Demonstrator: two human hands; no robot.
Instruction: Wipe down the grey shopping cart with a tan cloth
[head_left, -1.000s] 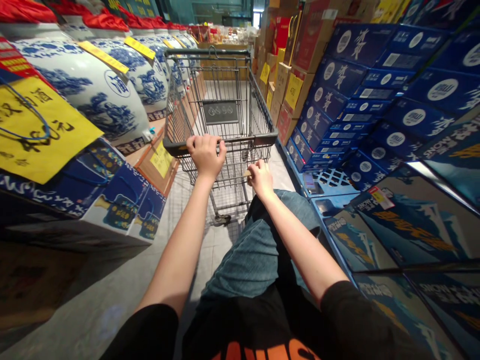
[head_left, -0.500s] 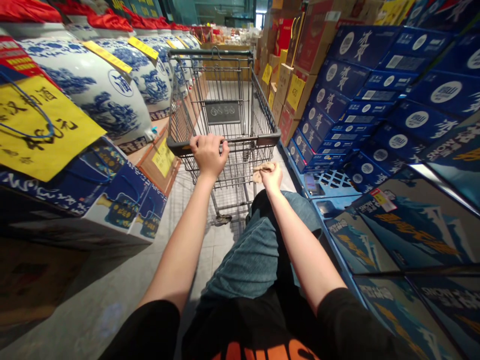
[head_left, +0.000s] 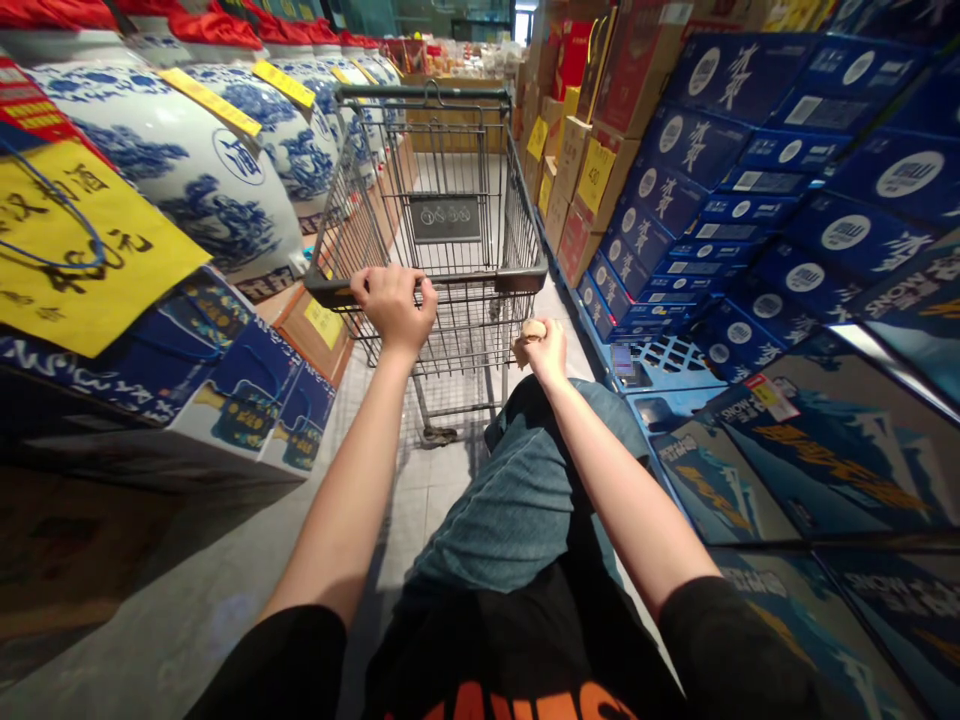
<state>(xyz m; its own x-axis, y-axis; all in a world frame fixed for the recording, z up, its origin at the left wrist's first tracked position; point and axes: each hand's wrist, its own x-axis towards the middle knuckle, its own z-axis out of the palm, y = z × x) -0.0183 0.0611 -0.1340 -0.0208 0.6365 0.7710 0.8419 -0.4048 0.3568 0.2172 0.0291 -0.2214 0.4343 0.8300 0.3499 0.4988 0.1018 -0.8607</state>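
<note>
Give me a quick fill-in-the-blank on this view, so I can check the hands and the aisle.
The left hand grips the ____ of the shopping cart.
A small tan object is closed in the person's other hand, the ____ one.
Blue-and-white jars line the ____ side of the aisle.
Blue boxes are stacked on the ____ side.

Missing words: handle; right; left; right.

There is one cart (head_left: 465,282), one left hand (head_left: 391,308), one right hand (head_left: 544,352), one small tan object (head_left: 533,330), and roughly five blue-and-white jars (head_left: 187,175), the farthest too blurred to count surely.
</note>
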